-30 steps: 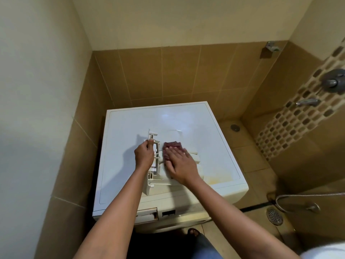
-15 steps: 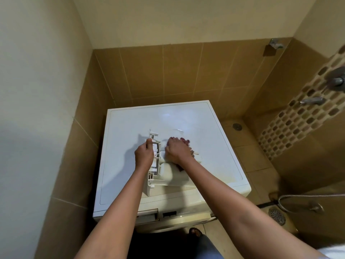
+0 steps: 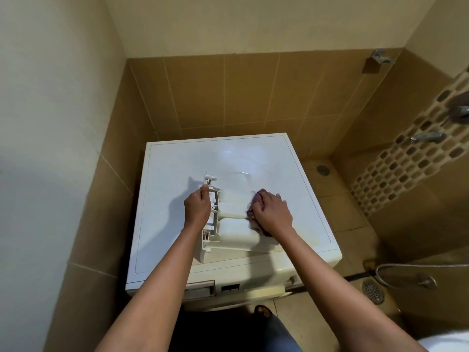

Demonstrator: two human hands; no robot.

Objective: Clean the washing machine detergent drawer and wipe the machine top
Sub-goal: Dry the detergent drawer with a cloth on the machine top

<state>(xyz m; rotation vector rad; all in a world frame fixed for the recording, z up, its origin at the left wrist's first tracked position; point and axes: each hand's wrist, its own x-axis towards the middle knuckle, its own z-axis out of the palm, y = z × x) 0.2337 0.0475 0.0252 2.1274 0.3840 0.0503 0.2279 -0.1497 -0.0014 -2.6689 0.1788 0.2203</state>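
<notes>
Tan tiled walls [image 3: 228, 97], floor drain [image 3: 372, 292]

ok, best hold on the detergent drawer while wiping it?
Probably the upright slotted end frame of the detergent drawer, from the left, where the left hand grips it. Its slots take curled fingers; the smooth rounded compartments give no edge, and the cloth works there.

- The one camera sits on my head, above the front edge of the washer [image 3: 228, 158].
- It faces forward and steeply down, along my forearms [image 3: 157, 288].
- It is near: my left hand [image 3: 197, 208] and right hand [image 3: 272, 212] sit mid-frame, tiled walls [image 3: 228, 97] bending at the edges.
</notes>
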